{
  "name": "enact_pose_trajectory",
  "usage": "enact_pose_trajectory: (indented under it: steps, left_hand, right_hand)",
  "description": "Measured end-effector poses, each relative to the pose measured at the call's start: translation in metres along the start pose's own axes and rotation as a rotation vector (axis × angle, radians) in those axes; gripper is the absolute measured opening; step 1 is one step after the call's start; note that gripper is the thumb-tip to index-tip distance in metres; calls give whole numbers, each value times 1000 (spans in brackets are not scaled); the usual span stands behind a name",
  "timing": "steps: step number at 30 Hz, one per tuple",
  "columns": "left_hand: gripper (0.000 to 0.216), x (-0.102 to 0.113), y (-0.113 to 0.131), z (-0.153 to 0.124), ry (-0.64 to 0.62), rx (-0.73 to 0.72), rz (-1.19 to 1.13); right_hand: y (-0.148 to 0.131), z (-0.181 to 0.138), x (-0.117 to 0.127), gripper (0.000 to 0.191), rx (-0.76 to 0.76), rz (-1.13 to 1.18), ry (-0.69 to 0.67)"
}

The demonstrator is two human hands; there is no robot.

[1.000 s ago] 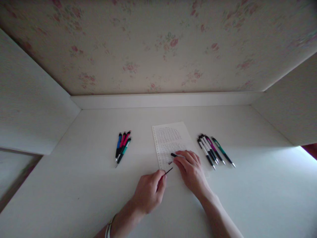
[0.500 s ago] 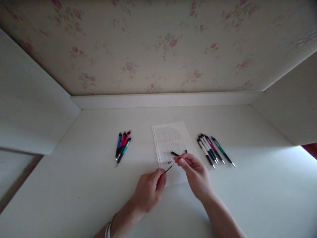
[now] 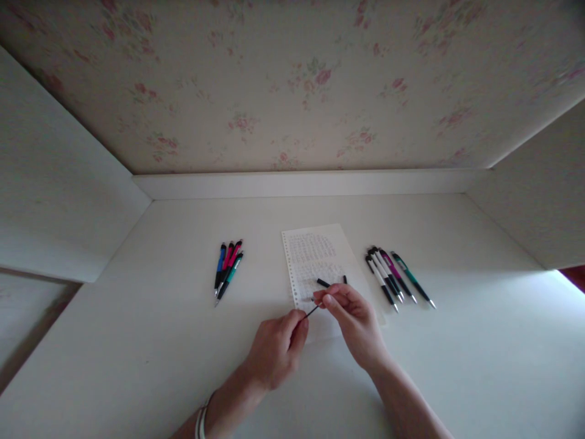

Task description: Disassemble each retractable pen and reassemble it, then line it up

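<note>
My left hand (image 3: 276, 349) is closed, pinching a thin dark pen refill (image 3: 311, 312) that points up and right. My right hand (image 3: 354, 320) is closed in a pinch right at the refill's tip, holding a small pen part I cannot make out. Both hands hover over the lower edge of a punched sheet of paper (image 3: 315, 259) covered in faint writing. A short black pen piece (image 3: 323, 282) lies on the sheet just above my right fingers.
A bunch of blue, pink and green pens (image 3: 227, 269) lies left of the sheet. Several pens with white, purple and green barrels (image 3: 395, 278) lie to its right. The white desk (image 3: 137, 341) is walled by a back ledge and side panels.
My right hand lifted off the sheet with a small part in a pinch and moved left to meet the refill tip. My left hand stayed almost still.
</note>
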State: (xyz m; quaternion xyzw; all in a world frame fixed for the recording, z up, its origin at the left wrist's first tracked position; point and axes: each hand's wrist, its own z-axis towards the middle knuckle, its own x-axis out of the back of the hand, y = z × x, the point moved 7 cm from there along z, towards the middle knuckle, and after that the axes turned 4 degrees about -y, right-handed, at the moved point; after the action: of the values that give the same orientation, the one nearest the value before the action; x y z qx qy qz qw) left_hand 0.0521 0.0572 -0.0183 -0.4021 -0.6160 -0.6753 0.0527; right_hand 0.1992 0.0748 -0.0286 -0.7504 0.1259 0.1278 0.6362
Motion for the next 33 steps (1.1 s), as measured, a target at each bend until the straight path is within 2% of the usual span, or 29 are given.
enact_pose_trajectory:
  steps: [4, 13, 22, 24, 25, 28, 29, 31, 33]
  left_hand:
    - [22, 0, 0, 0, 5, -7, 2]
    - [22, 1, 2, 0, 27, -33, 7]
    - [24, 2, 2, 0, 16, -22, -66]
    - [26, 2, 0, 0, 16, -2, -50]
    - [26, 2, -1, -1, 18, 7, -40]
    - [25, 1, -2, -1, 16, 3, -20]
    - [25, 1, -2, -1, 16, -6, -16]
    - [25, 0, -3, -2, 14, -18, -9]
    - [26, 0, -3, -2, 12, -19, -4]
  right_hand:
    - [1, -1, -2, 14, -1, -16, -17]
    - [12, -4, -4, 31, -108, -94, -63]
    - [11, -7, -16, 39, -96, -149, -189]
    - [3, -5, -5, 36, -34, -249, -112]
    - [-3, -4, 5, 33, 12, -336, -30]
    - [-27, -5, 41, 28, 143, -723, 320]
    - [-35, -6, 48, 27, 183, -869, 392]
    - [-45, -5, 51, 27, 268, -1121, 426]
    - [-45, -2, 50, 29, 296, -1290, 375]
